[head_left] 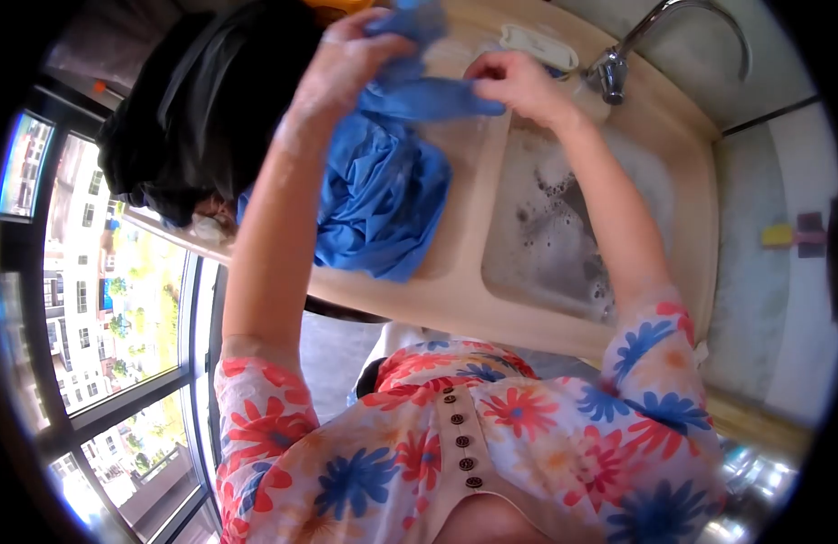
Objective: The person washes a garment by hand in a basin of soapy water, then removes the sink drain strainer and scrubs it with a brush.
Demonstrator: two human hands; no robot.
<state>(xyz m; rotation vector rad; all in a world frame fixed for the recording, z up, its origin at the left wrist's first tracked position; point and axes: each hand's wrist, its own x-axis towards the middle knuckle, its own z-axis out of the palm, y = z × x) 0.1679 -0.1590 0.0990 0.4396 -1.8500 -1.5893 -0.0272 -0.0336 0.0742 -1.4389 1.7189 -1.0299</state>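
Observation:
A wet-looking blue garment [382, 195] lies bunched on the beige counter left of the basin, its upper part lifted. My left hand [346, 59] grips the raised cloth, slightly smeared by motion, with suds on the wrist. Pinched between the fingers of my right hand [520, 86] is another edge of the same garment, stretched between both hands. Its exact kind is hidden by the folds.
A basin [491, 245] of grey, foamy water lies under my right forearm. Behind it stand a chrome faucet [611, 72] and a white oblong object [538, 47]. Dark clothes [201, 109] are heaped at left, near a window [120, 281].

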